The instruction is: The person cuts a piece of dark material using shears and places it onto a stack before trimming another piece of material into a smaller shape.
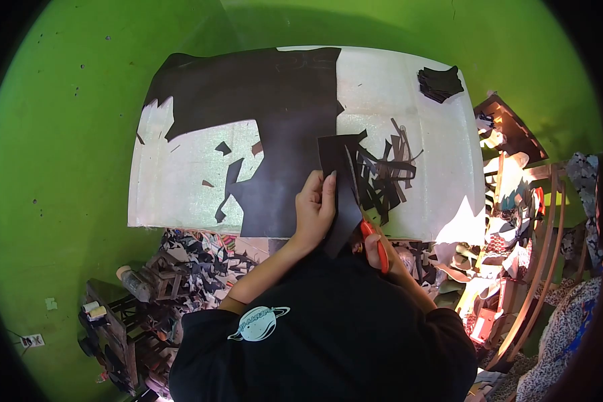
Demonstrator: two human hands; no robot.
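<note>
My left hand (313, 211) pinches a dark piece of sheet material (340, 157), thumb on top, holding it over the near edge of the white table (442, 154). In my right hand (373, 250) are scissors (382, 256) with orange-red handles. Their blades lie along the right edge of the piece, partly hidden by it. Beneath and beyond my left hand spreads a large dark sheet (291, 100) with cut-out edges. To the right of the held piece lies a heap of narrow dark offcuts (388, 181).
A stack of small dark cut pieces (440, 84) sits at the table's far right corner. Smaller scraps (234, 171) lie on the left. Many scraps (211, 264) cover the floor by a wooden stand (110, 328). Green walls (67, 134) stand behind; a curved wooden frame (546, 254) is at right.
</note>
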